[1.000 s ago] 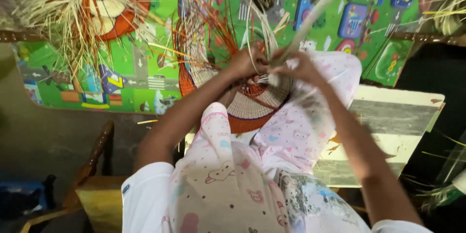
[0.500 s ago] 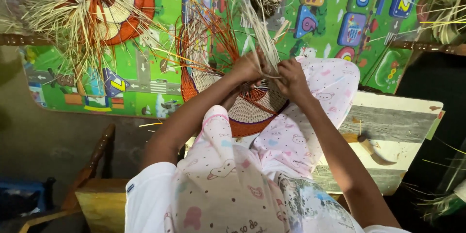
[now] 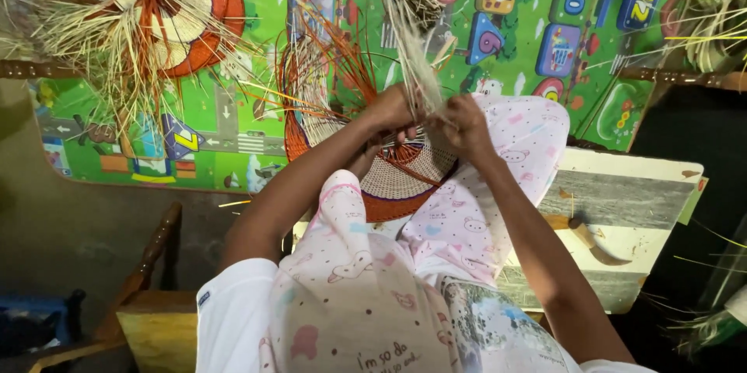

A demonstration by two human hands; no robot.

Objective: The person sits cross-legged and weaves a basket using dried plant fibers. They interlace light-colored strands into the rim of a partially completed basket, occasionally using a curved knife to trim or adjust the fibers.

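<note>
Both hands are pinching pale straw strands (image 3: 416, 70) above the half-woven orange basket (image 3: 389, 178) lying across the lap — left hand (image 3: 389, 112) and right hand (image 3: 464, 122) closed tight, keeping the fibres taut over the play mat (image 3: 545, 31).

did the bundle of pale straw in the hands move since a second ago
Yes. The straw bundle swung from leaning right to leaning up-left, judged against the numbered tiles of the green play mat.

left hand (image 3: 389, 112), right hand (image 3: 465, 120) gripping straw bundle (image 3: 412, 54), woven basket (image 3: 373, 163) beneath
</note>
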